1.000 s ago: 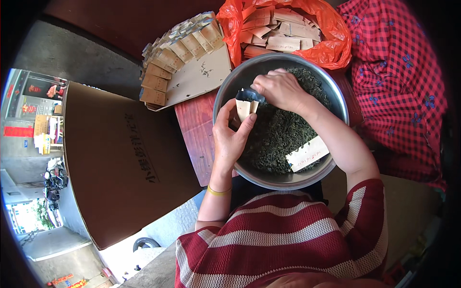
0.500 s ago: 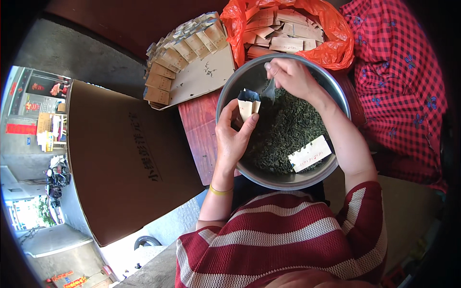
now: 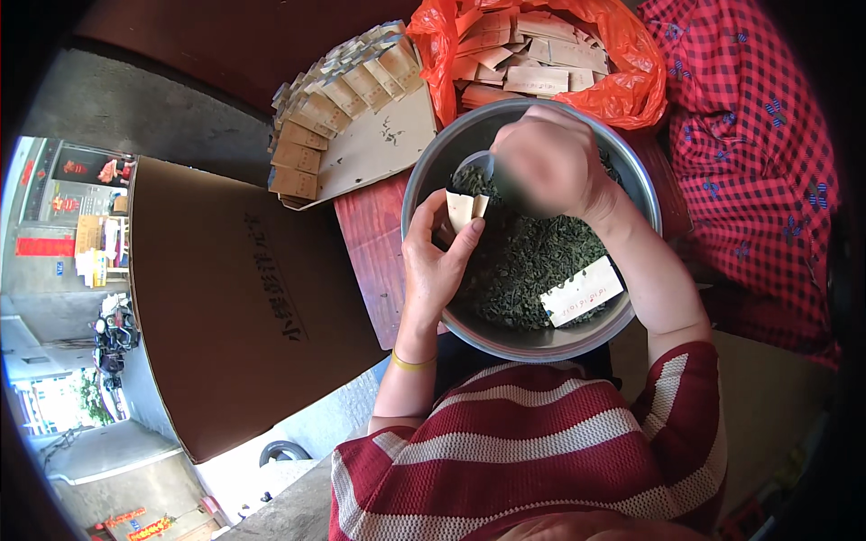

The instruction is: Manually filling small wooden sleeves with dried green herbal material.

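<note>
My left hand (image 3: 435, 261) is closed around a small cream paper bag (image 3: 462, 209), upright with its mouth up, over the left part of a wide metal basin (image 3: 646, 194). Dark dried leaves (image 3: 550, 257), like tea, fill much of the basin. My right hand (image 3: 550, 167), partly blurred, grips a greyish spoon (image 3: 484, 160). Leaves lie in the spoon's bowl, right at the bag's mouth; the handle is hidden in the hand. A flat, unopened paper bag (image 3: 582, 291) rests on the leaves at the near right.
Filled paper bags (image 3: 347, 95) stand in rows on a cardboard tray (image 3: 374, 149) at the far left. An orange plastic bag (image 3: 642, 77) behind the basin holds many flat paper bags. A large cardboard box (image 3: 234, 307) stands left; red checked cloth (image 3: 749, 162) hangs at right.
My right hand has raised the spoon out of the leaves and brought it left and up to the paper bag's mouth, with leaves in it. My left hand stays nearly in place.
</note>
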Tool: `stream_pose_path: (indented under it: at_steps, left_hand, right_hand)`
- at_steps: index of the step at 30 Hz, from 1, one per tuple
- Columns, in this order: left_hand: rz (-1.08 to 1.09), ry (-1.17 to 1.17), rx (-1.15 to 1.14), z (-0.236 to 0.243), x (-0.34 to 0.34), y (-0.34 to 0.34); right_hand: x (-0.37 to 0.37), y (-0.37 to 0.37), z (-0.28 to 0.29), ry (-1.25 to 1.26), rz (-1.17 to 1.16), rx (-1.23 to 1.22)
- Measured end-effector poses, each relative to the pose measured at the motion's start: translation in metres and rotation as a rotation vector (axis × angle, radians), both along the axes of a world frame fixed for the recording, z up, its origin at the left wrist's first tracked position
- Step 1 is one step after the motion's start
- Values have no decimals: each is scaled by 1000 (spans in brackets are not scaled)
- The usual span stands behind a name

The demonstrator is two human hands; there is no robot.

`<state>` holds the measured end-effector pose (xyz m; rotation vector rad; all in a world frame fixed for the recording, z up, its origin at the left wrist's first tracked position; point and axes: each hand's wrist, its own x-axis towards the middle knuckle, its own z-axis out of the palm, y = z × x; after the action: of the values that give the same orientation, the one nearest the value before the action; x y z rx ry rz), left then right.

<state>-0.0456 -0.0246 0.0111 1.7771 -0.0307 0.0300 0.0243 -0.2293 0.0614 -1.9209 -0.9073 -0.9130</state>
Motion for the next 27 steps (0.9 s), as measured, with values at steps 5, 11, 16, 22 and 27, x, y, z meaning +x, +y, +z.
stream_pose_path:
  at_steps: [5, 11, 16, 22, 27]
  left_hand:
    - [-2, 4, -1, 1, 0, 0]
    - [-3, 9, -26, -1, 1, 1]
    - [-41, 26, -131, 5, -1, 2]
    - [-147, 22, -329, 3, 3, 4]
    - [-304, 166, -543, 9, 4, 7]
  right_hand:
    - [-4, 0, 6, -176, 32, -22]
    - [9, -7, -1, 17, -204, -190]
    - [1, -4, -14, 456, -98, -471]
    - [-10, 4, 2, 456, 240, -306]
    - [-10, 3, -7, 514, 264, -372]
